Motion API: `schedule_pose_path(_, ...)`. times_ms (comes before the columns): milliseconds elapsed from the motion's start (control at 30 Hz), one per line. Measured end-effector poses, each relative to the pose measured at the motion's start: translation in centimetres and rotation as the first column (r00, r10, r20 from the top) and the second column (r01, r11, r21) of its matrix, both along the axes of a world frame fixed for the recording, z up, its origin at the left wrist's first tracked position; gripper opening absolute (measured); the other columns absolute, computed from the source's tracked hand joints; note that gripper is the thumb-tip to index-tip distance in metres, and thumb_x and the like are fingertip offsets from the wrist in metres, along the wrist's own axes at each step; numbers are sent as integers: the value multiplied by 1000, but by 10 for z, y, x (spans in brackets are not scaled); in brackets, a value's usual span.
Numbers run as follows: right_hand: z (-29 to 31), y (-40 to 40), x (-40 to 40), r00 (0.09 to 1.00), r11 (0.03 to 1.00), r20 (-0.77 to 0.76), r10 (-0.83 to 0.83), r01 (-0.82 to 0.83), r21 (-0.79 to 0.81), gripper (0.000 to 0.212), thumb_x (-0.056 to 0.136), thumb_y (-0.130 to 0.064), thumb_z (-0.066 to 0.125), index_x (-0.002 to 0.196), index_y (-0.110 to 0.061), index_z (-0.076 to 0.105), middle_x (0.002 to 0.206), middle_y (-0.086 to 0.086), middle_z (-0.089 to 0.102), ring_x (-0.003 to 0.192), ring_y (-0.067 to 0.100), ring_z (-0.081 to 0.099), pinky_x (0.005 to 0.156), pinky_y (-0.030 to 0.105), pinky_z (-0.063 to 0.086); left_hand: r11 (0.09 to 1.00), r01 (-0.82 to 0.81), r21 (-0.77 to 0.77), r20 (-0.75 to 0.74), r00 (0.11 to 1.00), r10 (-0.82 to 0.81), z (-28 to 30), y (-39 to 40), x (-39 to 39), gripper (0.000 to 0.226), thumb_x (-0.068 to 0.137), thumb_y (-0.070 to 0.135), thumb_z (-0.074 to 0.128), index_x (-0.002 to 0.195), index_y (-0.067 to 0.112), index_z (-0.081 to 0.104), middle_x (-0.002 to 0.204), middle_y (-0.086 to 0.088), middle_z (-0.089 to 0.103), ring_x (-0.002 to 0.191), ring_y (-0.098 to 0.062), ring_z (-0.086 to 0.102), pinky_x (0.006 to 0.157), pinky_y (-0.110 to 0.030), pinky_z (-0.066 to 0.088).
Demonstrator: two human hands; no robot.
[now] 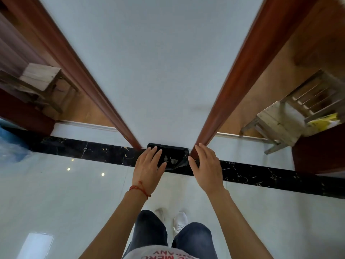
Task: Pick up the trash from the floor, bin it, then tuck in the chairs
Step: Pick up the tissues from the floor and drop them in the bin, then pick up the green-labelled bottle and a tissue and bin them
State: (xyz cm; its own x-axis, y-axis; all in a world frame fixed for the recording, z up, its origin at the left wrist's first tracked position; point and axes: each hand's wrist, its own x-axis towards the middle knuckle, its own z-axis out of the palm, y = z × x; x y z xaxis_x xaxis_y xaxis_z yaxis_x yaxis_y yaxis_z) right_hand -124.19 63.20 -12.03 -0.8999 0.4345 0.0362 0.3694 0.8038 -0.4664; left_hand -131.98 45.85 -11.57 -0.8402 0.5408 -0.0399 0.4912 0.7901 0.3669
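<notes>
Your left hand point(149, 166) and right hand point(205, 163), fingers straight, flank one black bin point(173, 157); two chairs point(40, 81) point(291, 116) stand apart.

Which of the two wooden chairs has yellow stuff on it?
The chair on the right, pale and slat-backed, has something yellow lying on it. The chair on the left shows a bare plank seat.

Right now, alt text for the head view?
Both hands, left hand and right hand, reach down with straight fingers to a black bin on the floor at the foot of a white wall between two wooden doorways. A wooden chair stands beyond each doorway.
</notes>
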Motion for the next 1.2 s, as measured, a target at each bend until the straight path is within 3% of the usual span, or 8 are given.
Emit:
schedule_pose_path(133,14,9,22,999,999,8,-39,39,7,53,88,-43,38,121,-5,56,124,14,61,115,29,56,94,40,46,999,49,-7,-25,998,-49,14,13,2,49,84,36,38,111,3,62,114,-17,65,108,-37,60,89,-50,46)
schedule_pose_path(400,30,29,57,966,970,95,-238,231,80,53,88,-45,36,112,-5,61,114,14,66,106,30,63,84,41,52,950,304,-75,14,953,-304,28,55,-6,53,87,42,33,109,5,64,112,-15,66,106,-35,61,86,-49,48)
schedule_pose_path(567,35,27,75,887,899,146,-437,431,76,66,94,-53,19,113,-6,62,114,13,66,105,29,63,83,42,54,830,545,-117,55,838,-543,33,82,-19,72,96,48,6,109,7,64,112,-13,67,105,-33,62,84,-47,50)
schedule_pose_path(667,34,16,89,804,816,149,-576,575,55,65,92,-53,24,120,-5,58,122,14,61,113,30,59,90,41,49,725,670,-159,66,740,-670,36,97,-28,72,96,47,5,110,8,64,113,-12,67,105,-31,62,84,-46,50)
schedule_pose_path(800,39,-11,109,648,666,224,-728,746,4,67,88,-51,22,136,-8,42,143,11,43,133,26,37,109,37,29,583,797,-158,51,597,-801,36,111,-34,69,96,48,8,114,9,62,116,-10,65,108,-29,60,91,-41,48)
schedule_pose_path(867,41,-27,120,562,577,211,-800,816,15,71,86,-54,19,134,-8,44,141,12,45,132,28,39,108,39,31,525,839,-146,55,536,-842,32,118,-30,67,96,48,10,117,8,60,119,-12,63,112,-30,57,96,-38,44)
schedule_pose_path(1000,43,-58,149,394,408,220,-892,913,18,69,86,-52,20,132,-8,47,138,12,49,129,28,43,105,41,34,407,905,-124,80,418,-905,30,132,-2,63,91,49,22,119,6,58,123,-15,60,116,-35,54,93,-48,44)
schedule_pose_path(1200,51,-106,205,141,150,239,-961,989,20,62,90,-49,25,133,-10,46,140,10,47,130,26,42,106,39,33,139,980,-146,99,154,-983,41,144,75,63,93,48,19,115,6,61,117,-14,64,110,-33,59,87,-47,48)
